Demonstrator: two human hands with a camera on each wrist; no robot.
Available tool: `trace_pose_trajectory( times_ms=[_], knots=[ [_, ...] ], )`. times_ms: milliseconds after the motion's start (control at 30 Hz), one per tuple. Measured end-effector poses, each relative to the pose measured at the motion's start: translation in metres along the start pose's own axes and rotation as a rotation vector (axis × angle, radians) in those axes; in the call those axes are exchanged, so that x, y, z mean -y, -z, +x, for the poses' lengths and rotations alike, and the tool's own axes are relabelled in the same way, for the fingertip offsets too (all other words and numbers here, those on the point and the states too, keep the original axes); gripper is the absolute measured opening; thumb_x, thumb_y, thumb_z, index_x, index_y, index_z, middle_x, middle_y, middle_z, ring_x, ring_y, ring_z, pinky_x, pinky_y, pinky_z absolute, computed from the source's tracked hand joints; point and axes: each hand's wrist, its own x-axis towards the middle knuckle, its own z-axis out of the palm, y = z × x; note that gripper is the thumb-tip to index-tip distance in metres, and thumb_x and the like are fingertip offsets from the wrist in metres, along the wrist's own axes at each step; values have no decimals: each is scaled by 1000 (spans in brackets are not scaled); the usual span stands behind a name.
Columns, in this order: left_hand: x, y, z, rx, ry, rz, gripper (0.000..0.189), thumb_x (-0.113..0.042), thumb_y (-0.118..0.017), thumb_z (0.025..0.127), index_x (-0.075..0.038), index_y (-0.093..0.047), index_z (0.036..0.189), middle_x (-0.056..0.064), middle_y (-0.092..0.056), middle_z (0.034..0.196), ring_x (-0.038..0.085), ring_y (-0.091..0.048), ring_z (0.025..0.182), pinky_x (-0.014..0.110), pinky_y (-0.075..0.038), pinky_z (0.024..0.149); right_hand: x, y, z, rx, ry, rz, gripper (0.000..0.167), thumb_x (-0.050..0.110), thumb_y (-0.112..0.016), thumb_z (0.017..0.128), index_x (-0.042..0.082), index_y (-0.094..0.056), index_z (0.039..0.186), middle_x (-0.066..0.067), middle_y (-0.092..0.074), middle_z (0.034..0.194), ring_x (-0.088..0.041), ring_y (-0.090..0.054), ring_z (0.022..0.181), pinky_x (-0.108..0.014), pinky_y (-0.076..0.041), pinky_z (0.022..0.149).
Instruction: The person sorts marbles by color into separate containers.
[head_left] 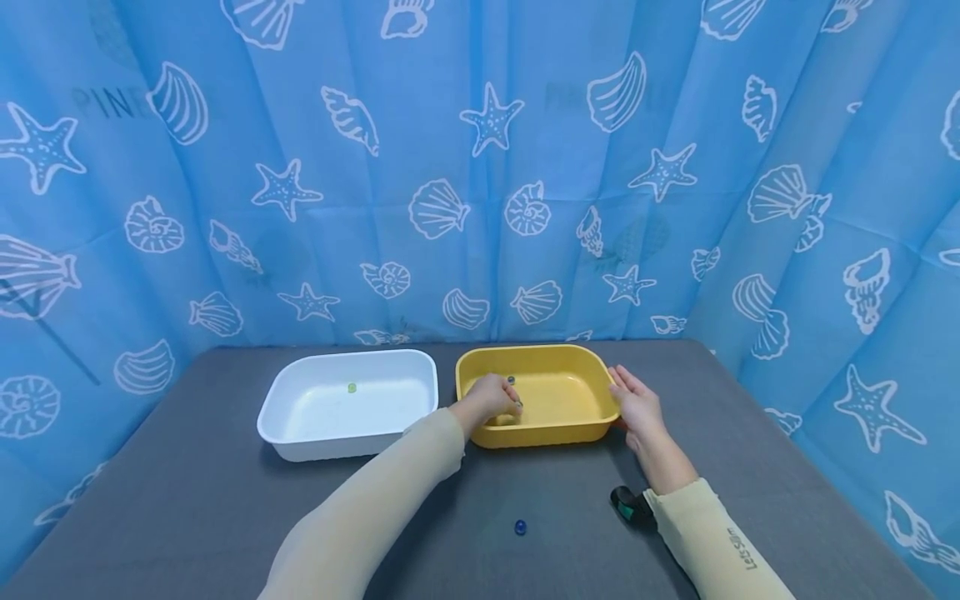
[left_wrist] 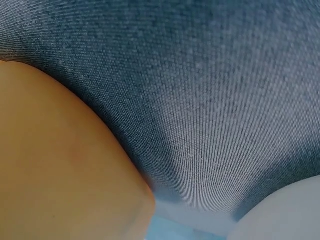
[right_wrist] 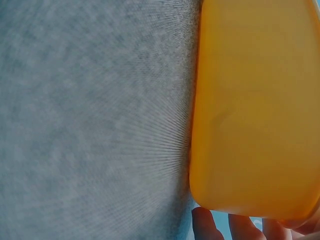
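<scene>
The left hand [head_left: 492,397] reaches into a yellow basin [head_left: 543,437] near its left end. Its fingertips pinch a small dark marble [head_left: 519,404], mostly covered by the fingers. Just beyond, another dark marble [head_left: 511,380] lies in the same basin. At the basin's right end, the right hand [head_left: 636,403] grips the rim, thumb at the edge and fingers outside. The right wrist view shows those fingers [right_wrist: 205,224] around the end of the basin. A blue marble [head_left: 521,527] rests on the grey table in front.
A white basin [head_left: 347,446] stands left of the yellow one, with a green marble [head_left: 352,387] inside. Under the right forearm is a black device [head_left: 630,507] with a green patch. A blue shell-print curtain [head_left: 487,208] hangs behind the grey table [head_left: 187,517].
</scene>
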Motion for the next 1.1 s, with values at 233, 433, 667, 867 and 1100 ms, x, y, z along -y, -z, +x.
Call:
trace_pose_trajectory(
  times_ms=[233,433,667,867,1100],
  knots=[
    [-3,0,1,-28,-17,-36,11,-9,-77,82,-8,-69,90,4,-62,99,17,-49,71,25,-43,59,2,1,0,-9,-2,7,53,17,-35,107,16,-16,156,-1,-23,158,-19,-22,144,-39,-28,112],
    [-7,7,-6,-80,-116,-155,15,-9,-73,87,-4,-70,101,5,-60,92,17,-51,78,29,-47,70,1,0,-1,2,0,7,53,17,-36,107,15,-16,156,-2,-24,158,-20,-22,144,-39,-26,113],
    [-11,16,-33,-81,-275,-192,18,-10,-73,88,0,-69,103,3,-56,81,15,-49,74,23,-42,61,0,-1,0,6,14,8,53,16,-36,107,14,-16,156,-3,-23,158,-20,-22,144,-39,-25,112],
    [-6,21,-71,54,-405,-153,21,-9,-73,87,1,-68,104,0,-56,76,12,-48,68,21,-40,55,-1,-2,-1,11,19,5,52,16,-35,107,13,-16,156,-4,-23,158,-20,-22,144,-39,-26,112],
    [13,20,-101,252,-450,-104,22,-8,-72,88,2,-67,107,-3,-55,77,9,-48,73,20,-41,64,-1,-2,-1,12,15,10,53,16,-35,107,14,-16,156,-3,-23,158,-20,-22,144,-40,-26,112]
  ],
)
